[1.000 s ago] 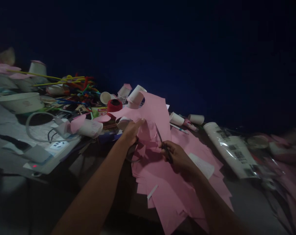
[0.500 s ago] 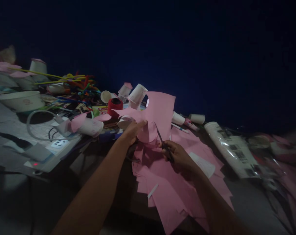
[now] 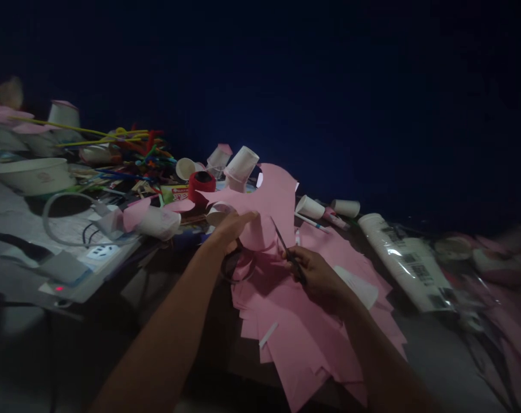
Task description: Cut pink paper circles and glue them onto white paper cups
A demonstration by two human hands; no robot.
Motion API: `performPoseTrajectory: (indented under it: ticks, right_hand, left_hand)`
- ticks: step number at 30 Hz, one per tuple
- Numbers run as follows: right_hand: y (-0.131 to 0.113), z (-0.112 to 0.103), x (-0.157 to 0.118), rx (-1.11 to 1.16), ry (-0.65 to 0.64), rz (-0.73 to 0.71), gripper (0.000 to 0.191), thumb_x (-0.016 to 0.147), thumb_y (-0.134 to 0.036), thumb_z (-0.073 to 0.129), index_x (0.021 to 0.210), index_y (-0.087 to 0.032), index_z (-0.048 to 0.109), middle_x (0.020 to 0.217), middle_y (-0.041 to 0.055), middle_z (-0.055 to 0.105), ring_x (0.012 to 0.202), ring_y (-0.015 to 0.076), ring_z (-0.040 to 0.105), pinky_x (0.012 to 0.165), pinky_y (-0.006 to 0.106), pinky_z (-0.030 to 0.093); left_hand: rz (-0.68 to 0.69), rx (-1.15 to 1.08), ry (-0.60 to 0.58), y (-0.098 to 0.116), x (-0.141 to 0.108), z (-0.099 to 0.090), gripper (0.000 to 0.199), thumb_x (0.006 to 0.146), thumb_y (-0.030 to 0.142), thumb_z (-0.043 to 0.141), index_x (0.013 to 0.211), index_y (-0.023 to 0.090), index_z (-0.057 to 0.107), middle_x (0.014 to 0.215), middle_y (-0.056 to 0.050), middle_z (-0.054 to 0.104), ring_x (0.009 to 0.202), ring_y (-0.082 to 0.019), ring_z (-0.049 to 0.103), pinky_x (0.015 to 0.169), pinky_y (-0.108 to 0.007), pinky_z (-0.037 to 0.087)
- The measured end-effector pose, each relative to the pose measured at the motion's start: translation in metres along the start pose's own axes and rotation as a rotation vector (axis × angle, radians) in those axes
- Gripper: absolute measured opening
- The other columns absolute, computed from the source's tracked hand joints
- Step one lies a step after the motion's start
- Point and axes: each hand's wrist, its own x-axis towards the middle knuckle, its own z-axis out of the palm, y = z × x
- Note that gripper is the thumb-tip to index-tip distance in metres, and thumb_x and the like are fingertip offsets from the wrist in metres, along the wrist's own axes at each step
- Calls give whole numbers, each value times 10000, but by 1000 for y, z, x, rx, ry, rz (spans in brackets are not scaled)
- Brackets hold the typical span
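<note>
My left hand (image 3: 232, 229) pinches a pink paper sheet (image 3: 275, 192) between thumb and fingers, near its lower left part. The sheet has a curved cut-out at its upper left and a strip reaching left. My right hand (image 3: 310, 269) is closed around dark scissors (image 3: 290, 255), whose blades point up and left against the sheet's lower part. Below both hands lies a spread stack of pink paper (image 3: 303, 327) with a small white strip (image 3: 269, 335) on it.
A white power strip (image 3: 77, 281) with a cable lies left. Behind it are a white bowl (image 3: 32, 175) and colourful pipe cleaners (image 3: 148, 143). Paper cups (image 3: 242, 165) and a red roll (image 3: 201, 186) stand beyond my hands. Wrapped cups (image 3: 404, 261) lie right.
The pink sheet's upper right part has bent or turned, so its outline now looks rounded and narrower. Both hands stay nearly in place. The view has shifted slightly.
</note>
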Motion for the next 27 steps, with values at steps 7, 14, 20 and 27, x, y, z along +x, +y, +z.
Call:
performPoseTrajectory:
  ticks: [7, 14, 20, 27]
  right_hand:
    - [5, 3, 13, 82, 124, -95, 251, 755, -416, 555, 825, -178, 512, 533, -65, 410, 474, 73, 341, 457, 207, 275]
    - [21, 17, 21, 125, 353, -195, 248, 774, -402, 521, 906, -192, 512, 597, -39, 448, 488, 88, 382, 456, 216, 315]
    - [14, 25, 12, -146, 337, -184, 249, 784, -382, 535, 947, -194, 547, 641, -16, 512, 549, 113, 443, 516, 230, 353]
    - [17, 24, 14, -136, 318, -211, 221, 774, -321, 536, 945, -183, 550, 690, 2, 555, 562, 123, 468, 528, 235, 371]
  left_hand:
    - [63, -302, -380, -2, -23, 21, 567, 657, 610, 600, 1025, 180, 587, 899, -75, 667, 857, -216, 623, 701, -312, 500]
    - [257, -152, -266, -37, -36, 56, 312, 580, 357, 764, 783, 154, 643, 766, -22, 653, 740, -120, 589, 688, -213, 435]
    - [230, -170, 15, -42, -23, 57, 222, 626, 323, 709, 654, 122, 621, 608, 0, 616, 577, -90, 556, 585, -206, 425]
    - [103, -200, 86, -34, -28, 58, 217, 576, 293, 714, 644, 118, 606, 570, -2, 607, 518, -90, 552, 522, -202, 418]
